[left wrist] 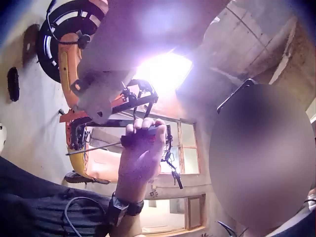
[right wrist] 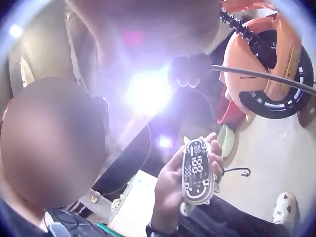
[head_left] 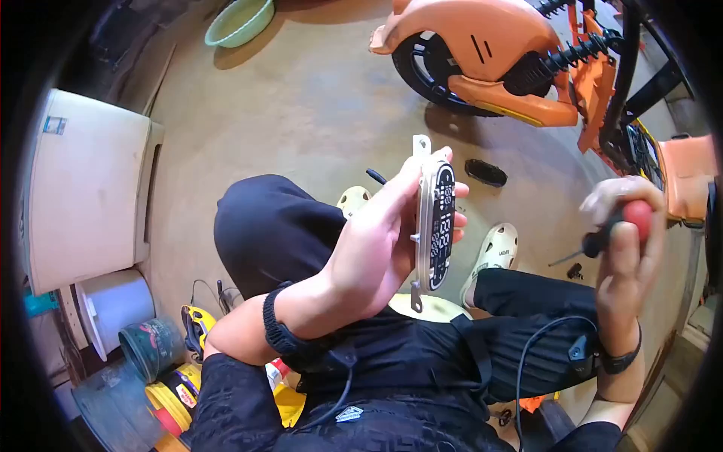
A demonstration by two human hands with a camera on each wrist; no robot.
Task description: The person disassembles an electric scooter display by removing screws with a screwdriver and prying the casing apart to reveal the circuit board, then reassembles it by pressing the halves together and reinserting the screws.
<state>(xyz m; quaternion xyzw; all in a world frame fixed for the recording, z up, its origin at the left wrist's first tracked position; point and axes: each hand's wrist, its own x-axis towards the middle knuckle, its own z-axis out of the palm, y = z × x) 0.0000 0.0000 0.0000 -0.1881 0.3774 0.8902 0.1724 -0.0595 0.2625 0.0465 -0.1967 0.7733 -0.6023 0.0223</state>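
Observation:
In the head view an oval display unit with white digits and metal tabs at both ends stands upright in the left hand, whose fingers curl behind it. The right hand grips a screwdriver with a red and black handle, its thin shaft pointing left, apart from the display. The left wrist view shows the right hand round the screwdriver handle. From the right wrist view, the display faces the camera in the left hand, and the screwdriver shaft crosses the upper right.
An orange two-wheeler stands at the upper right. A dark oval part and a small black piece lie on the floor. At left are a white cabinet, buckets and a green basin farther back.

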